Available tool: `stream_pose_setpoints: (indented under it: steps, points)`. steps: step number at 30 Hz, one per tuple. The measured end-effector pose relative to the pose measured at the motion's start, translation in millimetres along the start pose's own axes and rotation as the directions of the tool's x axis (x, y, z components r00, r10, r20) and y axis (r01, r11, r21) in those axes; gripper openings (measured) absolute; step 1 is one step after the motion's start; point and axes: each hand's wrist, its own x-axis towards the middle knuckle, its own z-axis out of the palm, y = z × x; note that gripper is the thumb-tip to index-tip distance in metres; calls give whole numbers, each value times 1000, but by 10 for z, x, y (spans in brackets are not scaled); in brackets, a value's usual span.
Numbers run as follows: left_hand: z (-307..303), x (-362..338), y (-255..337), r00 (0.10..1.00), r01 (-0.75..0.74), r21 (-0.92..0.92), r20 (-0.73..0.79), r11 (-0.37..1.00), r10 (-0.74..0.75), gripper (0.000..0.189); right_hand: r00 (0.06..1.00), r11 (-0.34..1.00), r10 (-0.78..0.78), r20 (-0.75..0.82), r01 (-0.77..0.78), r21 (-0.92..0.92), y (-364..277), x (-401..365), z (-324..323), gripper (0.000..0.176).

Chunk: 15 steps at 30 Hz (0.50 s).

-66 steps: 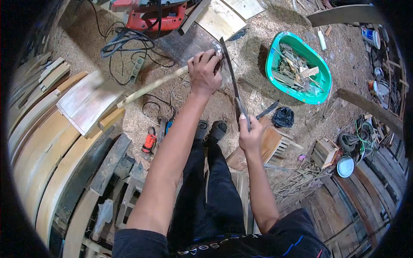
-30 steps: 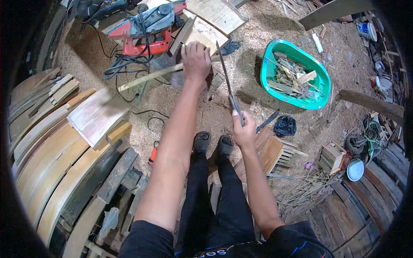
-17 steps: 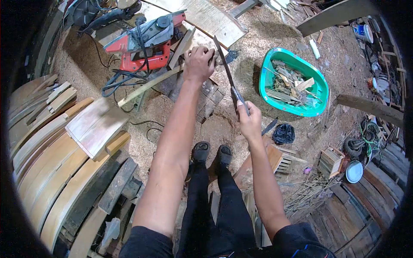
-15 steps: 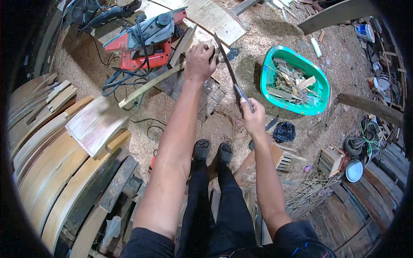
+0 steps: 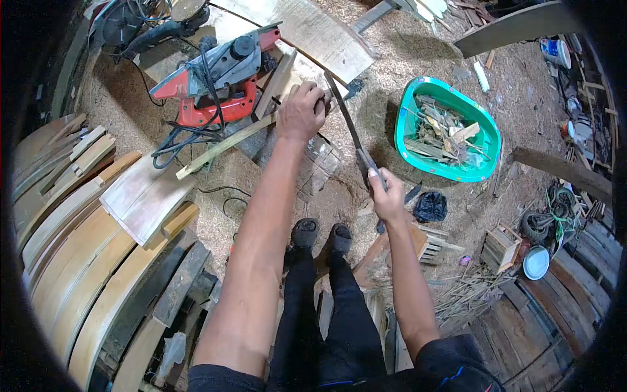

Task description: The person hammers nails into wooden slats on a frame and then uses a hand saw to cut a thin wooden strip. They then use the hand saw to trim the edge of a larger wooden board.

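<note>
My left hand is closed around a curved strip of wood near its upper end. The strip's pale lower end points down and left. My right hand grips the handle of a long, dark-bladed machete. Its blade slants up and left, and the tip comes close to the fingers of my left hand. Whether the blade touches the wood cannot be seen. Below the left hand lies a worn wooden block. A red and grey electric planer sits to the left.
A green basin of wood scraps stands at right. Curved boards are stacked at lower left. A wide plank lies at the top. Black cable trails beside the planer. A black plastic bag lies near my right hand.
Both hands have shifted slightly toward my body, and the machete has come down a little with the right one. The view has moved slightly too. Both grips look the same.
</note>
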Motion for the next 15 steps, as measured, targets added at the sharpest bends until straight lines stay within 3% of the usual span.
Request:
stream_pose_setpoints:
  steps: [5, 7, 9, 12, 15]
  points:
    - [-20, 6, 2, 998, 22, 18, 54, 1000, -23, 13, 1000, 1000, 20, 14, -20, -6, -298, 212, 23, 34]
    - [-14, -4, 26, 997, 26, 8, 70, 1000, -27, 14, 996, 994, -83, 17, 84, -70, -189, 152, 27, 34]
    - [-29, 12, 15, 998, 9, 1, 61, 1000, -9, 15, 1000, 998, 4, 11, -4, -63, -213, 95, -5, 36]
    - [-15, 18, -1, 997, 4, 7, 82, 1000, -5, 17, 998, 992, -66, 18, 68, -106, -353, 348, 42, 37]
    - [-6, 24, 9, 998, 17, 6, 66, 1000, -17, 13, 999, 999, -42, 14, 42, 19, -289, 358, 155, 39]
